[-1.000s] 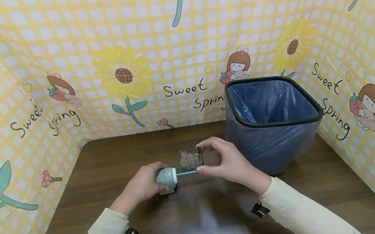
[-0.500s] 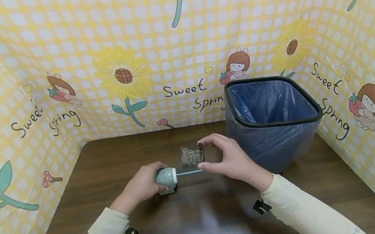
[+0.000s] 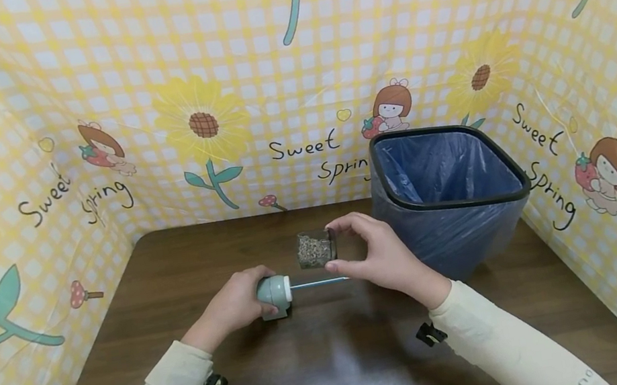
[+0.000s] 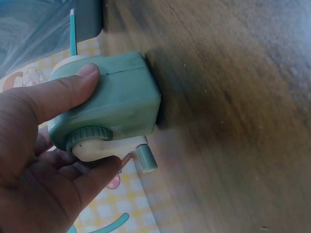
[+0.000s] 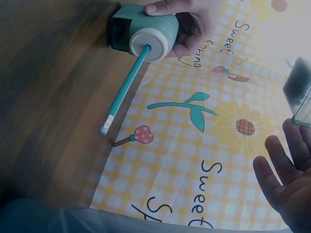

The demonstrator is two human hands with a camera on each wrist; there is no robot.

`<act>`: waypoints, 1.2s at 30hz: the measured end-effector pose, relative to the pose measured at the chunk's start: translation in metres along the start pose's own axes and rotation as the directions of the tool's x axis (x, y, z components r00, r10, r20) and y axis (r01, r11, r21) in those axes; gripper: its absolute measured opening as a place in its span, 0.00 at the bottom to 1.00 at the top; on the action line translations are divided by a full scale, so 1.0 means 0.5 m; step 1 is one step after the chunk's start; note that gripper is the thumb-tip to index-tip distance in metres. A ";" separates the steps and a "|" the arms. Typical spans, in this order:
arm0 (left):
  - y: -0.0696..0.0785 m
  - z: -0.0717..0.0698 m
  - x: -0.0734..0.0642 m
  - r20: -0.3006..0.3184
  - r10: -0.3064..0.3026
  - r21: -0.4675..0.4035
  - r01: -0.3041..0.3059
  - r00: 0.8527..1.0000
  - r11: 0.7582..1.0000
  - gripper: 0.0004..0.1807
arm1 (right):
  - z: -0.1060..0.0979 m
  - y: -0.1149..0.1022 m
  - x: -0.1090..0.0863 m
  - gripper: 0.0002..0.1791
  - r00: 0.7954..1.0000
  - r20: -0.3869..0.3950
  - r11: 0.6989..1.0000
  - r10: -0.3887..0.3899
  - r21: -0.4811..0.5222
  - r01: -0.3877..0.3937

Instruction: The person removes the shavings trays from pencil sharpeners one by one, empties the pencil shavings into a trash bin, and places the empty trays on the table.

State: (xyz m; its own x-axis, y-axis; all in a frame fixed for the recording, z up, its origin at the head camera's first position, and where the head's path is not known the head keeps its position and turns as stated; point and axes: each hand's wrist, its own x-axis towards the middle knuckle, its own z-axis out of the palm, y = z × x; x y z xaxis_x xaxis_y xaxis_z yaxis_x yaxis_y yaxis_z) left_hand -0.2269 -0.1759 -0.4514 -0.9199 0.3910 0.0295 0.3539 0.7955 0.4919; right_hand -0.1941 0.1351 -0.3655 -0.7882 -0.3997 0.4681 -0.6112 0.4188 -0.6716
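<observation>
My left hand (image 3: 235,303) grips a green crank pencil sharpener (image 3: 273,292) on the table, thumb on one side and fingers on the other. In the left wrist view its cream crank ends in a green knob (image 4: 146,159). A teal pencil (image 5: 124,94) sticks out of the sharpener's round cream collar, eraser end outward. My right hand (image 3: 383,255) pinches a clear shavings drawer (image 3: 314,249) between thumb and fingers, raised beyond the pencil and apart from the sharpener. Grey-brown shavings fill much of it. Only part of the drawer shows in the right wrist view.
A bin (image 3: 457,236) with a black rim and a blue plastic liner stands at the back right, close beside my right hand. The dark wooden table (image 3: 337,365) meets a yellow checked cloth (image 3: 279,88) at the back and both sides.
My right hand has lifted the shavings drawer up and slightly right, away from the sharpener. More of the pencil shows now. The left hand and sharpener have stayed in place.
</observation>
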 end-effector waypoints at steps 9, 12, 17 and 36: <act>-0.002 0.001 0.000 -0.001 0.000 0.002 0.000 1.000 1.000 0.36 | -0.013 -0.010 0.007 0.30 1.000 -0.007 1.000 -0.005 0.014 0.005; -0.001 0.001 0.000 -0.002 -0.003 0.001 0.003 1.000 1.000 0.36 | -0.018 -0.013 0.009 0.31 1.000 -0.008 1.000 0.000 0.013 0.000; -0.001 -0.001 0.001 0.000 -0.005 0.001 0.005 1.000 1.000 0.36 | -0.022 -0.014 0.011 0.31 1.000 -0.011 1.000 0.015 -0.002 -0.015; -0.001 0.002 0.000 0.002 -0.013 0.005 0.013 1.000 1.000 0.36 | -0.046 -0.029 0.021 0.32 1.000 -0.029 0.999 -0.012 -0.053 0.010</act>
State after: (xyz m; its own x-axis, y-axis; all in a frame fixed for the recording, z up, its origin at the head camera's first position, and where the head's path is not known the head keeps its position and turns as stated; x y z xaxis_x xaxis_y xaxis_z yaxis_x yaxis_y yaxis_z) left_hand -0.2268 -0.1758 -0.4522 -0.9239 0.3821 0.0211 0.3431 0.8029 0.4874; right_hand -0.1953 0.1434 -0.3376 -0.7826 -0.3808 0.4924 -0.6223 0.4574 -0.6353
